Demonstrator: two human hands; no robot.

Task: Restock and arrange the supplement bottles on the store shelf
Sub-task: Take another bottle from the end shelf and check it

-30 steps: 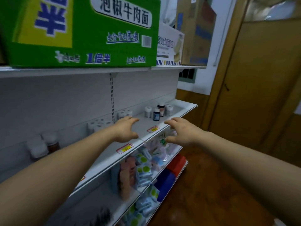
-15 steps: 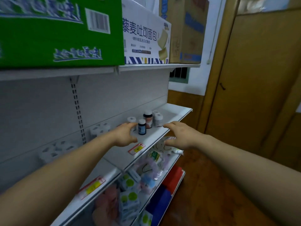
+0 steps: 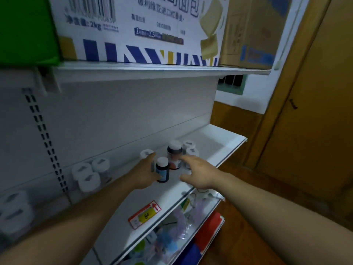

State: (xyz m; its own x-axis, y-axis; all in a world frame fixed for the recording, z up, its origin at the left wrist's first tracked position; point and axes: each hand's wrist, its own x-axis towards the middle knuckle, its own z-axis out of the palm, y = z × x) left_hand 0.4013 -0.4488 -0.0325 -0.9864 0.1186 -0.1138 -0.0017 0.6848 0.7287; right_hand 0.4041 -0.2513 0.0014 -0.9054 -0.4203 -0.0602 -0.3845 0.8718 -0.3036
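On the white shelf (image 3: 215, 142) stands a small dark bottle with a blue label and white cap (image 3: 162, 170). My left hand (image 3: 143, 174) curls round its left side, thumb low in front. Just behind it is a taller dark bottle with an orange label (image 3: 174, 155). My right hand (image 3: 198, 174) has spread fingers, their tips at that bottle's right side. Two white bottles (image 3: 190, 148) stand behind my right fingers. Another white cap (image 3: 146, 153) shows past my left fingertips.
More white-capped bottles (image 3: 89, 175) line the shelf's back to the left. A red and yellow price tag (image 3: 145, 214) sits on the shelf's front edge. Cartons (image 3: 145, 29) fill the shelf above. Packets (image 3: 172, 232) lie on lower shelves. A wooden door (image 3: 315, 131) is at right.
Both hands have moved forward to the cluster of bottles. My left hand went from beside the blue-label bottle to round it, and my right fingers reached the orange-label bottle.
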